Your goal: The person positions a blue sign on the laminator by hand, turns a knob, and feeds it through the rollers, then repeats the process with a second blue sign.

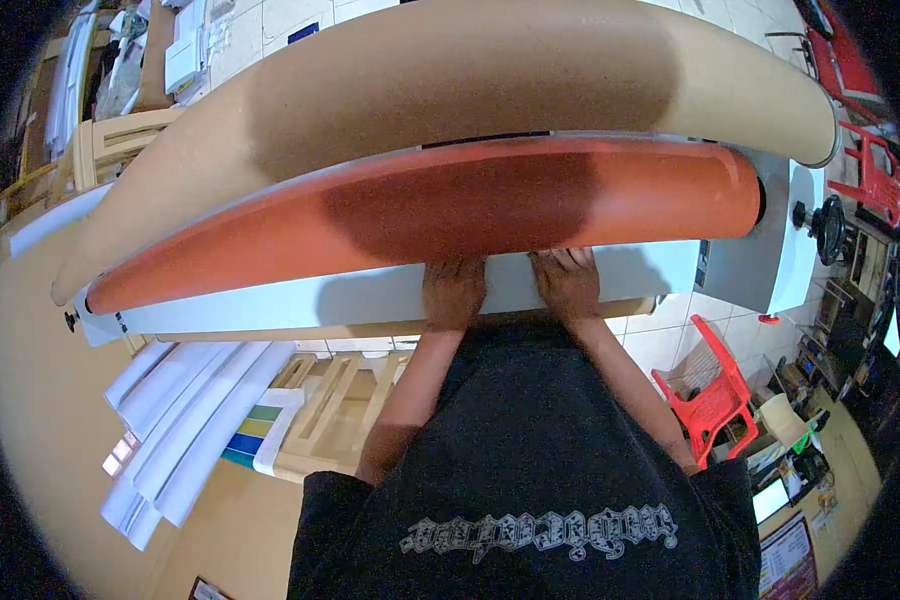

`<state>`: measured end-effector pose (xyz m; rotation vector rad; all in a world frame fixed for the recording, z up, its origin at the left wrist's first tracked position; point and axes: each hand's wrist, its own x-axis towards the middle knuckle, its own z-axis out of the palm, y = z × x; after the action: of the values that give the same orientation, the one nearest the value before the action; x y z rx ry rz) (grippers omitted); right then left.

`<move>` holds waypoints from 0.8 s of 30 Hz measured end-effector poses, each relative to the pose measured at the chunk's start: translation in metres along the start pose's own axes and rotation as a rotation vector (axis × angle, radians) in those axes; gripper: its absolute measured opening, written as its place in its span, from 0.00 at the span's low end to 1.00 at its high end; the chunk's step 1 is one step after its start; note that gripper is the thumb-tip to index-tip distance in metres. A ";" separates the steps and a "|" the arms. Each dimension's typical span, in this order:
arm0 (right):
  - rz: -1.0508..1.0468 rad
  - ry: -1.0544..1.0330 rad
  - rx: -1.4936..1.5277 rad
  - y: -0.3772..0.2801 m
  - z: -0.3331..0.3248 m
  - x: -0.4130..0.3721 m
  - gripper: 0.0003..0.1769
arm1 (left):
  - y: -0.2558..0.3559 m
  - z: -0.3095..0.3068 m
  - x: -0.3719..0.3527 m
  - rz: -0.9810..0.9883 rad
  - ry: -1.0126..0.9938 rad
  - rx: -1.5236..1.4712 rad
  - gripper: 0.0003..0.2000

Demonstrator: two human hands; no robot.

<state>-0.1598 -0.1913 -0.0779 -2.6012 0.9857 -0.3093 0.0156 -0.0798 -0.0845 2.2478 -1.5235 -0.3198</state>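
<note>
A long orange roller (450, 200) runs across the view, part of a wide laminator-like machine. Below it lies a white sheet or panel (370, 300), with the roller's lower edge just above it. My left hand (455, 291) rests palm down on the white surface, its fingers stretched toward the orange roller. To its right, my right hand (568, 284) lies much the same way, fingers reaching to the roller's edge and thumb apart. Both sets of fingertips are at or slightly under that edge, so their ends are partly hidden. I see nothing held in either hand.
A large brown tube roll (470, 75) spans the far side. A black hand wheel (828, 229) sits at the machine's right end. White paper rolls (195, 420) lie at lower left beside a wooden frame (335, 410). A red plastic chair (712, 395) stands at right on the tiled floor.
</note>
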 end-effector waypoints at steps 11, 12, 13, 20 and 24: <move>-0.006 0.108 -0.001 -0.002 0.002 -0.001 0.10 | 0.003 -0.004 0.004 0.008 0.037 0.018 0.09; -0.010 0.105 -0.012 -0.002 0.001 -0.001 0.10 | 0.004 -0.006 0.005 0.029 0.050 0.043 0.09; -0.010 0.105 -0.012 -0.002 0.001 0.001 0.10 | 0.003 -0.004 0.003 0.029 0.050 0.042 0.09; -0.030 0.118 -0.010 0.000 0.003 -0.001 0.08 | -0.001 0.001 0.002 0.029 0.049 0.000 0.10; 0.004 0.072 0.014 -0.001 0.003 -0.001 0.07 | 0.000 0.002 0.000 0.006 0.019 0.023 0.11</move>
<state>-0.1593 -0.1890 -0.0801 -2.5909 1.0090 -0.4102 0.0151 -0.0802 -0.0861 2.2578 -1.5312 -0.2798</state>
